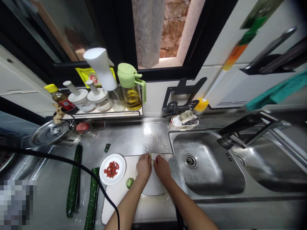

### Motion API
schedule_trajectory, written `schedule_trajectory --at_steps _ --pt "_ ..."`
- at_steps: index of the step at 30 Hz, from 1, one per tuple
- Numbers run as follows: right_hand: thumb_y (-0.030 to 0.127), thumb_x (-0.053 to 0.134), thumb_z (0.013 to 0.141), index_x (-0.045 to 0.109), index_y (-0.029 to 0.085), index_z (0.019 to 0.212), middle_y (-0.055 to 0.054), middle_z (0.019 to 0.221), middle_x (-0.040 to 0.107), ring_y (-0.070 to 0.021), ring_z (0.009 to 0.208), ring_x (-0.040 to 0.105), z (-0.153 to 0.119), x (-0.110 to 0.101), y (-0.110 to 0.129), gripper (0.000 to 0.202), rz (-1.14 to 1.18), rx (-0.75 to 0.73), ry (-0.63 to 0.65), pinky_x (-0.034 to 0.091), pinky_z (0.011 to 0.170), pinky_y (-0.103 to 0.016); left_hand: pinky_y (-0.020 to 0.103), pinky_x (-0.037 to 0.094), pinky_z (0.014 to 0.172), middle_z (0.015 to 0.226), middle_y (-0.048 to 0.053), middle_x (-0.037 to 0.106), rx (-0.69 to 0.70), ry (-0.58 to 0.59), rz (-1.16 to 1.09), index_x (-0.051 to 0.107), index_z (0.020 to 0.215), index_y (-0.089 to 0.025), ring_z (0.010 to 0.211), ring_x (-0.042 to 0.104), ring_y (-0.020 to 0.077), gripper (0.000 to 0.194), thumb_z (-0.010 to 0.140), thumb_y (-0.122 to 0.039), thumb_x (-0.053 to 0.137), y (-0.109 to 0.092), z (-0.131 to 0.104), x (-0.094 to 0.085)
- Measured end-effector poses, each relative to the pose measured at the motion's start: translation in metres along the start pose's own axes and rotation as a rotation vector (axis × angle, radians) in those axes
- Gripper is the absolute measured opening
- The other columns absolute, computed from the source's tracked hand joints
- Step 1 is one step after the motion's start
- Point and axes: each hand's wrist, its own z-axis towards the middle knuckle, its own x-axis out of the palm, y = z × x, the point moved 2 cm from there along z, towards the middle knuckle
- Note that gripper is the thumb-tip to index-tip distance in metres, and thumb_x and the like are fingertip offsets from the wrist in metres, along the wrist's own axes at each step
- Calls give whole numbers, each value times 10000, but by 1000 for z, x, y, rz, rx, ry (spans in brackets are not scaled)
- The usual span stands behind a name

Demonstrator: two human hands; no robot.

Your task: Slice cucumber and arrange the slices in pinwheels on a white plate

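Note:
My left hand (144, 166) and my right hand (162, 167) meet over a round white plate (153, 185) on a pale cutting board (115, 204). Between their closed fingertips is a small pale-green piece (152, 162), too small to name. Left of my left forearm lies a round green vegetable piece (129, 182). A small white plate (122, 162) with chopped red bits (111, 169) rests at the board's upper left corner. Two long cucumbers (74, 182) (92, 201) lie further left on the steel counter.
A double steel sink (206, 169) with a black faucet (240, 129) is at the right. Bottles and an oil jug (130, 86) stand on a shelf behind. A black cable (96, 179) crosses the lower left view. A soap dish (184, 127) sits behind the sink.

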Motion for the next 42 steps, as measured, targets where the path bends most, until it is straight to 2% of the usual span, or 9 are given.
schedule_trajectory --at_steps 5,8,12,20,28,33,36,39,42 --pt "138 382 889 575 167 1013 -89 992 606 -173 856 568 -12 6 -2 231 20 -190 -71 410 761 -280 315 420 835 962 104 663 55 -1 -13 647 990 -176 934 584 214 258 919 -241 408 6 -2 3" --pt "107 372 877 586 166 1085 -92 1007 600 -185 933 544 -18 11 -4 304 18 -298 -101 417 831 -294 335 431 862 979 114 668 78 13 -22 651 1054 -169 966 588 225 283 909 -228 414 9 -4 4" --pt "127 375 890 593 159 1154 -105 1020 602 -209 943 521 -23 18 -9 344 -18 -380 -139 424 834 -320 349 434 892 1027 120 667 89 11 -37 639 1107 -157 1017 580 236 300 899 -232 438 12 -5 7" --pt "63 405 853 605 157 1185 -136 1031 592 -247 921 508 -22 23 -12 399 -84 -404 -187 423 829 -370 353 428 914 1028 115 663 79 15 -34 632 1120 -170 1035 569 233 296 905 -242 442 13 -5 9" --pt "86 415 870 592 166 1209 -127 1042 592 -236 941 514 -23 25 -11 391 -69 -379 -202 418 853 -350 359 430 916 1042 112 659 67 12 -72 637 1103 -179 1025 568 229 284 898 -246 452 13 -6 8" --pt "105 381 872 563 157 1245 -118 1076 588 -223 993 511 -26 21 -17 418 -30 -370 -221 429 877 -331 371 444 919 1053 115 663 97 -23 -128 638 1099 -167 1027 576 233 296 903 -243 429 8 -12 -2" --pt "116 378 862 571 165 1231 -127 1078 586 -227 984 519 -33 18 -21 419 21 -380 -248 453 861 -353 367 452 921 1057 107 668 113 -66 -172 644 1074 -181 1010 589 228 282 896 -243 434 11 -24 -13" --pt "126 390 853 589 176 1199 -125 1037 592 -232 961 533 -48 14 -26 402 55 -405 -254 476 837 -375 357 456 918 1035 99 677 106 -113 -219 653 1043 -198 993 606 224 270 887 -251 439 26 -45 -28" --pt "112 401 850 589 195 1186 -115 1007 589 -229 950 541 -68 12 -29 395 83 -439 -238 491 825 -380 358 467 891 1031 96 684 43 -147 -258 659 1031 -206 972 621 232 271 874 -297 458 53 -72 -41"
